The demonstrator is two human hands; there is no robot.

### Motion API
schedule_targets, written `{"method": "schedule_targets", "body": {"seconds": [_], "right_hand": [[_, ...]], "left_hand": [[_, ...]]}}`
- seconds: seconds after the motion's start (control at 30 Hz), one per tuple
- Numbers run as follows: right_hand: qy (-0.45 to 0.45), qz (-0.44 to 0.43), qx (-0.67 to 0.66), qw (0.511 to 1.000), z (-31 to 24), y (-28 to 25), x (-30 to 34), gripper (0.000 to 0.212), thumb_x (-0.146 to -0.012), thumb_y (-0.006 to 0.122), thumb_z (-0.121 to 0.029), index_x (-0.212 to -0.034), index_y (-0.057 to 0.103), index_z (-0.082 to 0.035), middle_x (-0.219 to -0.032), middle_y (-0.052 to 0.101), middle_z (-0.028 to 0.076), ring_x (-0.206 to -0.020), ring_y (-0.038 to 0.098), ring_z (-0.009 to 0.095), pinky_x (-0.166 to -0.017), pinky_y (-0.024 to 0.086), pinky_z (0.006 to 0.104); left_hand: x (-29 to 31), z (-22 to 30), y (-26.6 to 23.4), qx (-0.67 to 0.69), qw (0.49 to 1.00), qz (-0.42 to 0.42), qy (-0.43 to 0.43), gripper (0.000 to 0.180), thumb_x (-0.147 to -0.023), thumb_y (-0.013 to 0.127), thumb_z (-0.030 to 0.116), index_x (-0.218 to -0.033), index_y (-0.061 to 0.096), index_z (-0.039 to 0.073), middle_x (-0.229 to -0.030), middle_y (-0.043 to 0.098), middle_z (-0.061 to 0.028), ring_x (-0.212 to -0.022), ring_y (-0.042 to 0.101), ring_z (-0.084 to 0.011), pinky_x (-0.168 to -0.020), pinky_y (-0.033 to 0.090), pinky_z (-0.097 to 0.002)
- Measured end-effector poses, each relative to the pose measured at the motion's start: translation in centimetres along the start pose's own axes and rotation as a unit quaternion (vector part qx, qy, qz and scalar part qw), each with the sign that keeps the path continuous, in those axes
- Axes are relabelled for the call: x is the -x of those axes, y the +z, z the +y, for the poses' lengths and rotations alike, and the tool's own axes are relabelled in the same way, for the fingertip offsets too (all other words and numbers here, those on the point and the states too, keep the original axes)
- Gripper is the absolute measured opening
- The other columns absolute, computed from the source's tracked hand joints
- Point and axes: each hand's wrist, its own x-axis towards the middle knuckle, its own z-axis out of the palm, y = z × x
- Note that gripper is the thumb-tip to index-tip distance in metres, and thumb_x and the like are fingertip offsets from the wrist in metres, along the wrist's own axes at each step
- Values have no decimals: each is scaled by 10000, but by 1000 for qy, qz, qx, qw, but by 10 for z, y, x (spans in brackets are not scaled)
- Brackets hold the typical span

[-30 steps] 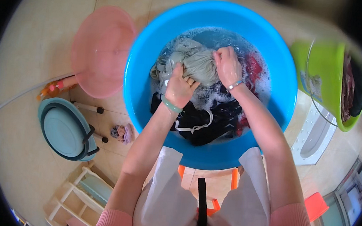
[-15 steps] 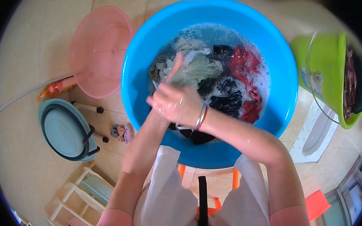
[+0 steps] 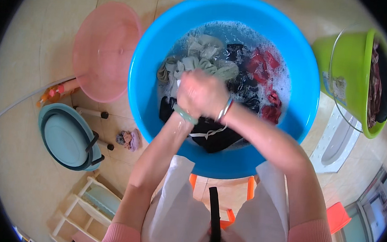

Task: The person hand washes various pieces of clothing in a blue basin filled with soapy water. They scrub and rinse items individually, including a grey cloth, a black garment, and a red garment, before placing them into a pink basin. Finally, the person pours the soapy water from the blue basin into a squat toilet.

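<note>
A large blue basin (image 3: 145, 55) of sudsy water stands before me. Over its near-left part, my left hand (image 3: 188, 92) and my right hand (image 3: 212, 94) are pressed together. Both are smeared by motion, so their fingers cannot be told apart. A green bangle (image 3: 185, 114) circles my left wrist; a silver bracelet (image 3: 226, 109) is on the right one. Just beyond the hands lies a wet pale grey-green garment (image 3: 207, 65). Dark clothing (image 3: 214, 141) with a white drawstring sits below them, and red clothing (image 3: 272, 104) soaks at the right.
Left of the basin are a pink tub (image 3: 103, 52), a grey-blue folding basin (image 3: 67, 140), scrunchies (image 3: 130, 139) and a white rack (image 3: 80, 207). A green bucket (image 3: 351, 74) with clothes is at the right, beside a white squat toilet (image 3: 337, 141). An orange stool (image 3: 251, 187) shows below.
My right hand has slid off my left wrist toward the left hand, and the green bangle now shows. The left hand's outstretched digit is no longer visible. The view has shifted slightly.
</note>
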Motion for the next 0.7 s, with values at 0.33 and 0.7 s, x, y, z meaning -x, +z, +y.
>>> {"method": "schedule_targets", "body": {"seconds": [0.33,0.7], "right_hand": [[24,-13,137,990,109,-19,15,155,-950,529,-182,-972,544,-29,-980,557,174,-898,601,384,-679,527,472],[-107,9,-73,992,-56,-30,13,204,-842,685,-279,-857,579,-105,-871,522,58,-721,642,207,-529,519,310]], "left_hand": [[-26,24,-4,-119,991,34,-46,715,-963,408,590,-1520,176,206,-1467,363,-83,-1368,331,-256,-1154,218,-459],[-29,34,4,-171,981,-58,-69,419,-994,509,318,-1358,470,116,-1160,630,-83,-996,603,-186,-793,502,-366]]}}
